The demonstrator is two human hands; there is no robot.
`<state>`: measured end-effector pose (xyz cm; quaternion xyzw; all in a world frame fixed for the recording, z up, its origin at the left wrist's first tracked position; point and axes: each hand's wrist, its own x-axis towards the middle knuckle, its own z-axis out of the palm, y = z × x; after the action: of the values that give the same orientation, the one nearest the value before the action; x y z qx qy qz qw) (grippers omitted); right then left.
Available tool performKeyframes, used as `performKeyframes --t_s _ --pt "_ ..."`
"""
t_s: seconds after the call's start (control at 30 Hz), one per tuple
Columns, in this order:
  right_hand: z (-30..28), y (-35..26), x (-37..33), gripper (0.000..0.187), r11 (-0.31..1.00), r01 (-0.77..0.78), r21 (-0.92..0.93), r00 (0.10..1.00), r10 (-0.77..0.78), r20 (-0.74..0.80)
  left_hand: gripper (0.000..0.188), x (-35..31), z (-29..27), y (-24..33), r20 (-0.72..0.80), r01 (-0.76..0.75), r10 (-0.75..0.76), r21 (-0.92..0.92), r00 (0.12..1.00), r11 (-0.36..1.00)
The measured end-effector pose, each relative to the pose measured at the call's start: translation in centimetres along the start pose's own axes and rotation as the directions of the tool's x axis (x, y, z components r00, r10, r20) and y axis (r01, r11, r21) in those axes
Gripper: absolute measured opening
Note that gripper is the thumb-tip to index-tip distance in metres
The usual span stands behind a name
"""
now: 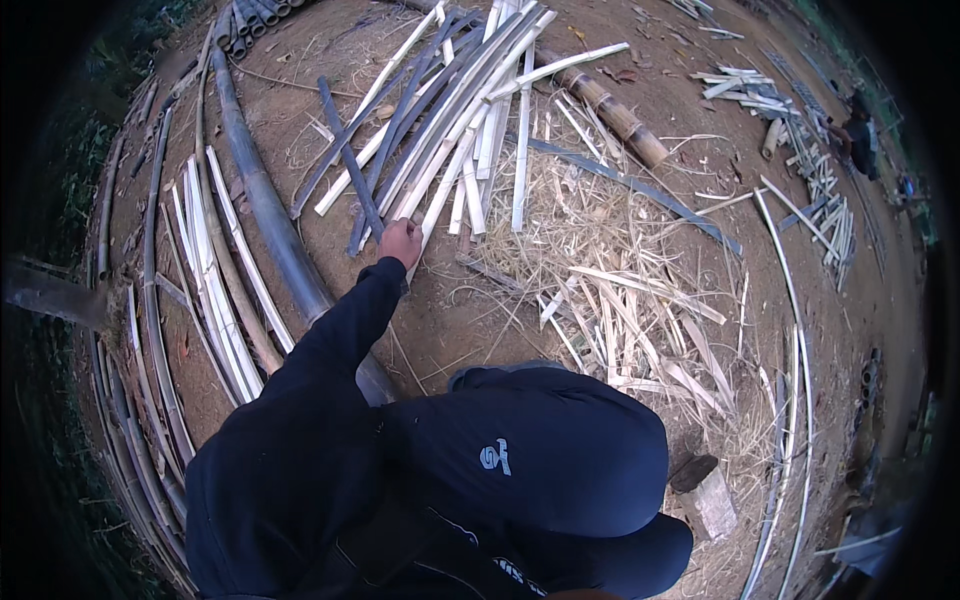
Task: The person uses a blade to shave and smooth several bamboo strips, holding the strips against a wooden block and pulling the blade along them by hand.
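My left hand [402,242] reaches forward in a dark sleeve, its fingers closed at the near end of a split bamboo strip [437,150]. That strip lies in a loose heap of long strips, some pale on the cut face, others dark-skinned. A dark strip [352,150] crosses the heap just left of the hand. My fingertips are small and partly hidden, so the exact grip is hard to see. My right hand does not show; my bent knees in dark trousers fill the lower middle.
A thick dark bamboo pole [262,185] runs along my left, with pale strips [210,280] beyond it. Thin shavings [590,215] and split offcuts [640,330] cover the ground to the right. A wooden block [710,505] sits near my right knee. Another person [858,140] is far right.
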<state>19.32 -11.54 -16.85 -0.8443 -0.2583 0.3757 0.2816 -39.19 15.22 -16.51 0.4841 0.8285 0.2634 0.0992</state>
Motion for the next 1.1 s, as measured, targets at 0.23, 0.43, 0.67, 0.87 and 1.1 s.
performKeyframes --t_s 0.23,0.43,0.67,0.87,1.1 --pt "0.5 -2.0 0.9 0.037 0.998 -0.039 -0.039 0.999 0.04 0.036 0.018 7.4 0.6 -3.1 0.03 -0.107 0.103 0.183 0.994 0.977" --pt "0.5 -2.3 1.1 0.038 0.992 -0.114 -0.058 0.993 0.114 -0.004 0.024 11.7 1.5 -2.5 0.178 -0.07 -0.004 0.407 0.984 0.911" --pt "1.0 -2.3 0.8 0.039 0.984 -0.161 -0.078 0.987 0.161 -0.006 0.036 13.4 2.5 -1.9 0.034 0.215 -0.233 0.277 0.972 0.936" --pt "0.4 -2.2 0.4 0.039 0.979 -0.179 -0.093 0.984 0.178 -0.013 0.03 13.0 3.3 -1.6 0.074 0.134 -0.173 0.373 0.982 0.918" --pt "0.3 -2.3 0.2 0.04 0.98 -0.174 -0.099 0.985 0.174 -0.004 0.022 13.9 3.6 -4.3 0.149 -0.11 0.046 0.452 0.988 0.885"
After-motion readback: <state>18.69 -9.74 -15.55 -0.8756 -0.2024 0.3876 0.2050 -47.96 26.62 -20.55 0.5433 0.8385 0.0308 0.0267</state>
